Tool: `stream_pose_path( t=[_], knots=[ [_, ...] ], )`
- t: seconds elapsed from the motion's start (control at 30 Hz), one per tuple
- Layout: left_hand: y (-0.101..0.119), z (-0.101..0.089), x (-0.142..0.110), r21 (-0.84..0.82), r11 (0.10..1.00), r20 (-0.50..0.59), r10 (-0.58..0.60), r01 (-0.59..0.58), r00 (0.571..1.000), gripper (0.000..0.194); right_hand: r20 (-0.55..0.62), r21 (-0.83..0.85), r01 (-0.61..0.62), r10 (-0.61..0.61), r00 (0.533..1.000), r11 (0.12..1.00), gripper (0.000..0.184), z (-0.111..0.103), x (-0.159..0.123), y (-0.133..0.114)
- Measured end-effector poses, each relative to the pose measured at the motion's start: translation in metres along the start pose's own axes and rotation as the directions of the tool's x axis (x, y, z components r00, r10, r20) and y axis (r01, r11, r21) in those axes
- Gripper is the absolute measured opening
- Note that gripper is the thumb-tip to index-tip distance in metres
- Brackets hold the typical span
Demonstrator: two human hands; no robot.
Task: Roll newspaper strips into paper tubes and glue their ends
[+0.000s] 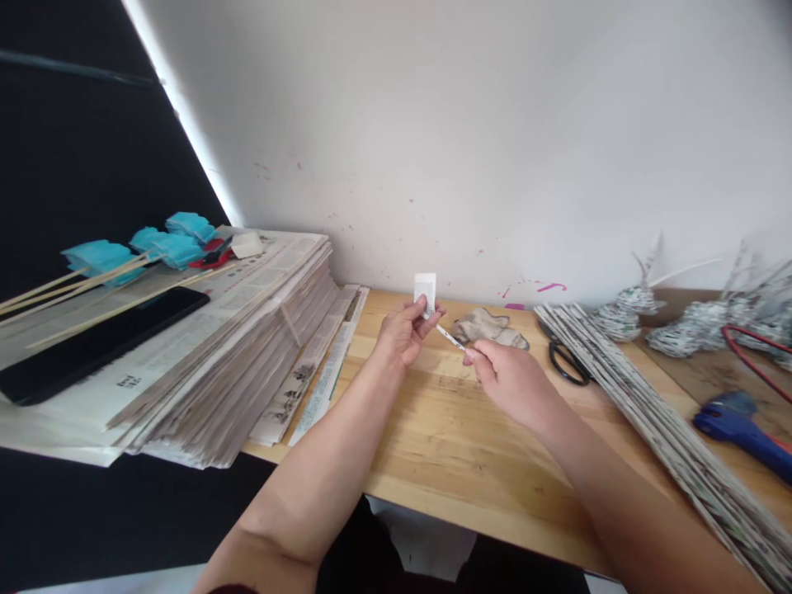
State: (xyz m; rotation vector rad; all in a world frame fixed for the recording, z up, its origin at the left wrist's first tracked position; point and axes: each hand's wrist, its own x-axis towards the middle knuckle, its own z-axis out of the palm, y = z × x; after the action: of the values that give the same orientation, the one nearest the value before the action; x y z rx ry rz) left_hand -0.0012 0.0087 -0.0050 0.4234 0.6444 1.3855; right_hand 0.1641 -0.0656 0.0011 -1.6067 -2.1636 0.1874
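Note:
A newspaper strip (425, 285) stands up flat from the fingers of my left hand (405, 328), which is closed on it by thumb and fingertips. From there the paper runs down to the right as a thin rolled paper tube (450, 337). My right hand (508, 375) is closed around the lower end of that tube. Both hands are raised over the wooden table (445, 445). Behind the right hand a crumpled grey-beige cloth (492, 327) lies near the wall.
On the left rises a tall newspaper stack (266, 330) bearing a black phone (105, 338), blue bundles (102, 257) and thin wooden sticks (80, 285). Cut newspaper strips (327, 375) lie beside it. To the right are paper tubes (656, 421), black-handled scissors (568, 367), woven paper shapes (681, 328) and a blue glue gun (739, 429).

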Motion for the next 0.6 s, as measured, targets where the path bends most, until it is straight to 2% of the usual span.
stream_pose_path(
  t=[0.07,0.2,0.37,0.53,0.6],
  knots=[
    [0.0003,0.0,0.0004,-0.003,1.0,-0.001,0.007,-0.007,1.0,0.008,0.004,0.025,0.002,-0.002,1.0,1.0,0.025,0.0002,0.0,-0.0003],
    [0.0008,-0.0005,0.0016,-0.012,1.0,-0.012,0.01,-0.01,1.0,0.009,-0.059,0.026,-0.009,0.01,0.998,1.0,0.019,0.0017,0.0,-0.0002],
    [0.0008,-0.0014,0.0029,-0.007,1.0,-0.014,-0.002,0.002,1.0,0.013,0.054,0.059,-0.012,0.009,0.999,0.998,0.033,0.0031,0.001,0.0015],
    [0.0006,-0.0018,0.0032,-0.026,1.0,-0.006,-0.01,0.01,1.0,0.013,-0.088,0.052,-0.001,0.005,0.996,0.999,0.022,0.0027,0.001,0.0014],
    [0.0012,-0.002,0.0034,-0.032,0.999,-0.007,-0.021,0.021,1.0,0.011,-0.063,0.062,-0.008,0.012,0.998,0.998,0.027,0.0025,0.0013,0.0019]
  ],
)
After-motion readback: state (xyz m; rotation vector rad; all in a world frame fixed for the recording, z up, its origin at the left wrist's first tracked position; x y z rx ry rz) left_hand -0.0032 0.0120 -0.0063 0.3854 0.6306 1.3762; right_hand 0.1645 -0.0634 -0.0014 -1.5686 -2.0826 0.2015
